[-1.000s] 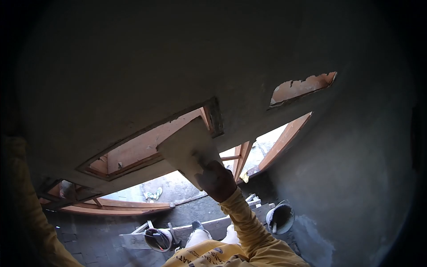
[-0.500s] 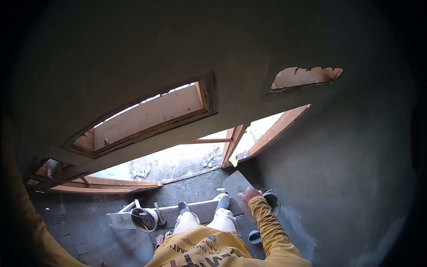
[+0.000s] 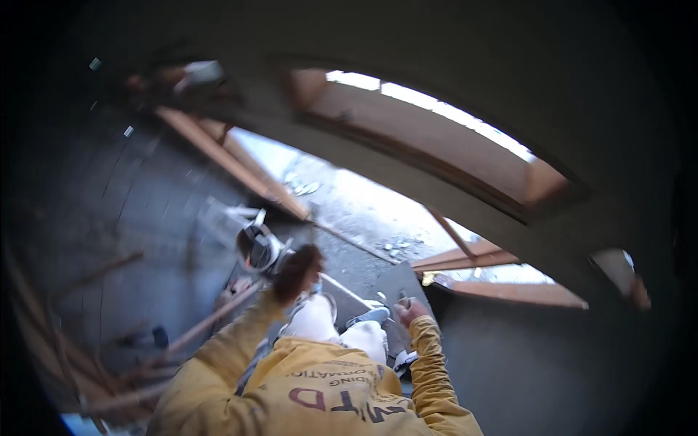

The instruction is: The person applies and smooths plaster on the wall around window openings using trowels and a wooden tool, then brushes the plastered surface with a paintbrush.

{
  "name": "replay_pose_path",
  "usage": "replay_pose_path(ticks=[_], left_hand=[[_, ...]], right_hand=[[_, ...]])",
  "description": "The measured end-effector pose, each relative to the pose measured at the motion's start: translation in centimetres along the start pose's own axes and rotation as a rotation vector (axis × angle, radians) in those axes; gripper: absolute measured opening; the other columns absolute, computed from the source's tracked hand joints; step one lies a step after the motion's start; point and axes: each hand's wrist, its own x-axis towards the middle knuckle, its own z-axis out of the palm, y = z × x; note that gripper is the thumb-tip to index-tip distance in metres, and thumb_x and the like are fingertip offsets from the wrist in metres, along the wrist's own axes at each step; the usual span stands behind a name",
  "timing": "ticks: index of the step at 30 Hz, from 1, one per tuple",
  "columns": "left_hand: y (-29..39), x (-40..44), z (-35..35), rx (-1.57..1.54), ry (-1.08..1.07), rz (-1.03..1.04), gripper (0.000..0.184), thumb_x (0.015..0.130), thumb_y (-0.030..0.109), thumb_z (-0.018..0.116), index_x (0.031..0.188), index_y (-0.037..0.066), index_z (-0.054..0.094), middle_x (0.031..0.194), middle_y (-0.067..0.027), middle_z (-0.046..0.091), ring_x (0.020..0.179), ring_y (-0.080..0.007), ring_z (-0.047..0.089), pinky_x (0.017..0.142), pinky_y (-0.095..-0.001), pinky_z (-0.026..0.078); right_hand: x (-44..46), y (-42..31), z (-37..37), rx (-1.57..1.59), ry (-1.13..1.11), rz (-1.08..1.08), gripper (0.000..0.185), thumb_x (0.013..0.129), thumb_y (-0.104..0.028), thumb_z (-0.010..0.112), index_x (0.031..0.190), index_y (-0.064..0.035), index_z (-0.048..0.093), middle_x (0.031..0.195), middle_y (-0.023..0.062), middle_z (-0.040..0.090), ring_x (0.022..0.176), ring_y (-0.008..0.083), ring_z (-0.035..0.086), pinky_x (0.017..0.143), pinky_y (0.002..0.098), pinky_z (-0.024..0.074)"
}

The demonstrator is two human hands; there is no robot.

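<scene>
My right hand is closed round the handle of a flat rectangular float, held low in front of my right leg, off the wall. My left hand is a dark, motion-smeared shape above my left knee; its fingers cannot be made out. Just left of it is a bucket with tools inside. The grey plastered wall crosses the view above, with a long framed opening in it.
Wooden door frames stand open below the wall, with bright rubble-strewn ground beyond. A plank lies at my feet. Wooden poles lean at the lower left. A small ragged opening is at the right.
The view has swung round and the wall now slants the other way. My right hand has come down from the wall with the float. My left hand has come into view beside the bucket.
</scene>
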Motion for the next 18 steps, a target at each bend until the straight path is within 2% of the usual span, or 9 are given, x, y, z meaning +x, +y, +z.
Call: replay_pose_path(ticks=[1, 4, 6, 7, 10, 11, 12, 14, 18], left_hand=[[-3.2, -1.6, 2.0, -0.212, 0.009, -0.225, 0.031, 0.097, 0.041, 0.052, 0.094, 0.011, 0.059, 0.078, 0.0002, 0.057, 0.065, -0.0117, 0.053, 0.056, -0.0264, 0.046], [-8.1, -4.4, 3.1, -0.325, 0.037, -0.572, 0.048, 0.096, 0.055, 0.045, 0.111, 0.011, 0.057, 0.103, -0.0080, 0.057, 0.090, -0.0171, 0.056, 0.078, -0.0355, 0.049], [-8.7, -4.3, 2.5, -0.484, 0.032, -0.554, 0.052, 0.096, 0.057, 0.041, 0.120, 0.013, 0.055, 0.116, -0.0079, 0.053, 0.107, -0.0199, 0.050, 0.091, -0.0433, 0.042], [-8.7, -3.8, 1.4, -0.574, 0.003, -0.499, 0.061, 0.092, 0.061, 0.044, 0.124, 0.010, 0.052, 0.124, -0.0087, 0.051, 0.126, -0.0232, 0.039, 0.100, -0.0485, 0.034], [-9.3, -1.4, -2.3, -0.721, 0.082, -0.266, 0.046, 0.099, 0.049, 0.040, 0.117, 0.009, 0.055, 0.108, -0.0086, 0.059, 0.102, -0.0191, 0.058, 0.087, -0.0349, 0.047], [-9.6, -0.7, -3.5, -0.621, 0.290, -0.111, 0.041, 0.100, 0.044, 0.040, 0.114, 0.008, 0.055, 0.099, -0.0085, 0.061, 0.085, -0.0174, 0.062, 0.074, -0.0290, 0.051], [-9.9, -0.4, -6.0, -0.801, 0.386, -0.186, 0.043, 0.099, 0.046, 0.042, 0.113, 0.007, 0.055, 0.096, -0.0079, 0.060, 0.081, -0.0183, 0.062, 0.070, -0.0325, 0.052], [-10.0, -0.4, -11.2, -0.905, 0.515, -0.123, 0.043, 0.097, 0.047, 0.047, 0.111, 0.007, 0.054, 0.092, -0.0065, 0.059, 0.078, -0.0179, 0.060, 0.070, -0.0345, 0.052], [-14.7, -1.6, -23.8, -0.759, 0.871, -0.047, 0.040, 0.094, 0.043, 0.056, 0.109, 0.006, 0.054, 0.087, -0.0049, 0.054, 0.072, -0.0147, 0.057, 0.067, -0.0331, 0.052]], right_hand=[[2.2, -0.2, 1.0, -0.002, 0.006, -0.109, 0.038, 0.083, -0.032, 0.064, 0.109, -0.0033, 0.065, 0.105, 0.0196, 0.066, 0.099, 0.0343, 0.064, 0.088, 0.0383, 0.0488], [2.8, -8.1, 2.9, -0.170, -0.003, -0.403, 0.038, 0.082, -0.026, 0.063, 0.111, -0.0011, 0.062, 0.099, 0.0163, 0.066, 0.093, 0.0282, 0.064, 0.083, 0.0350, 0.0501], [3.5, -11.8, 5.5, -0.224, -0.044, -0.622, 0.038, 0.081, -0.017, 0.061, 0.116, -0.0007, 0.060, 0.092, 0.0109, 0.065, 0.089, 0.0197, 0.063, 0.079, 0.0308, 0.0507], [2.6, -15.2, 6.8, -0.118, -0.211, -0.651, 0.032, 0.082, -0.019, 0.059, 0.108, -0.0003, 0.062, 0.096, 0.0147, 0.066, 0.089, 0.0237, 0.065, 0.079, 0.0326, 0.0505], [2.9, -22.3, 11.8, -0.096, -0.486, -0.565, 0.023, 0.084, -0.018, 0.057, 0.096, 0.0000, 0.063, 0.098, 0.0168, 0.067, 0.087, 0.0248, 0.066, 0.076, 0.0321, 0.0499], [3.6, -23.0, 13.3, -0.183, -0.449, -0.540, 0.023, 0.085, -0.017, 0.057, 0.098, -0.0007, 0.065, 0.099, 0.0168, 0.068, 0.089, 0.0268, 0.066, 0.078, 0.0332, 0.0499], [4.6, -24.5, 15.1, -0.212, -0.474, -0.531, 0.023, 0.085, -0.017, 0.057, 0.098, -0.0007, 0.065, 0.099, 0.0168, 0.068, 0.089, 0.0268, 0.066, 0.078, 0.0332, 0.0499], [6.2, -27.4, 17.9, -0.236, -0.425, -0.866, 0.025, 0.085, -0.017, 0.058, 0.103, -0.0011, 0.066, 0.099, 0.0174, 0.068, 0.090, 0.0294, 0.066, 0.081, 0.0337, 0.0503], [11.7, -32.6, 22.2, 0.026, -0.516, -0.360, 0.030, 0.093, -0.021, 0.056, 0.114, 0.0000, 0.062, 0.093, 0.0106, 0.068, 0.079, 0.0169, 0.065, 0.070, 0.0293, 0.0537]])
